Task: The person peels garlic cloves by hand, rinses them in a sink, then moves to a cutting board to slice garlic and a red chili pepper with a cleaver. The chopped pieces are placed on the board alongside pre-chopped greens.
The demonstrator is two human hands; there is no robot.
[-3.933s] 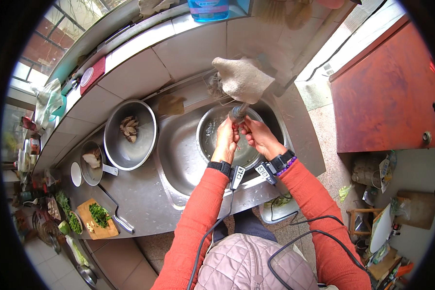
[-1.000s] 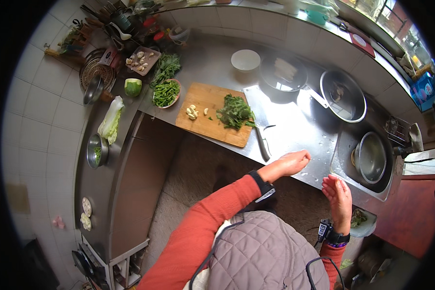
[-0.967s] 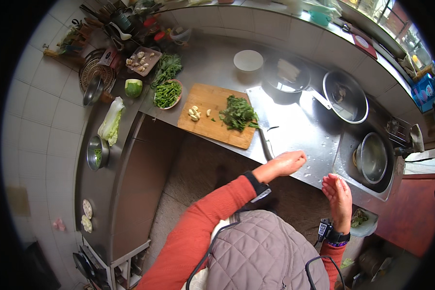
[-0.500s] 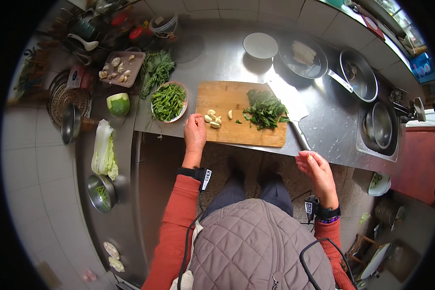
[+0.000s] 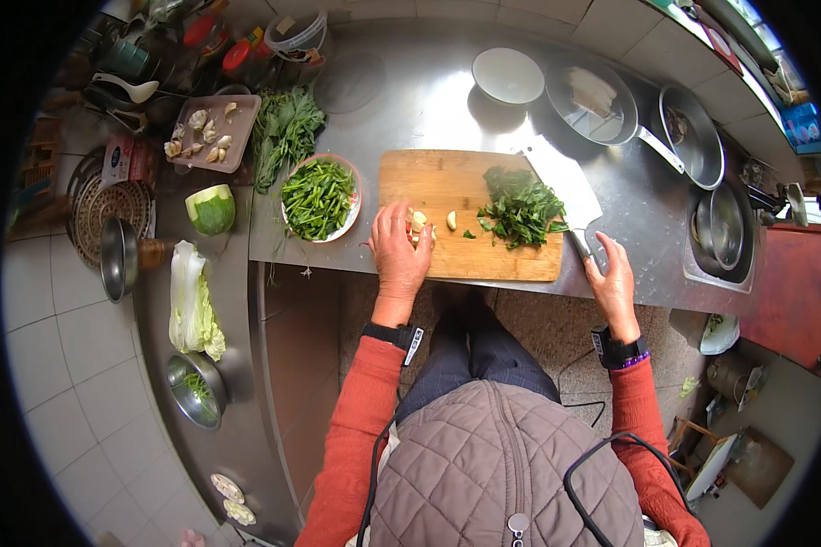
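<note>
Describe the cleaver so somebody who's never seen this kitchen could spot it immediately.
On the steel counter, find the wooden board with chopped greens at its right end. Just right of those greens lies the cleaver, its handle near the right hand. Its broad, flat, straight-edged blade sets it apart from the round pan beyond.

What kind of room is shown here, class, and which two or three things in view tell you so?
Most likely a kitchen: a wooden cutting board with chopped greens, a broad-bladed cleaver, and a long-handled pan all rest on a metal counter.
</note>
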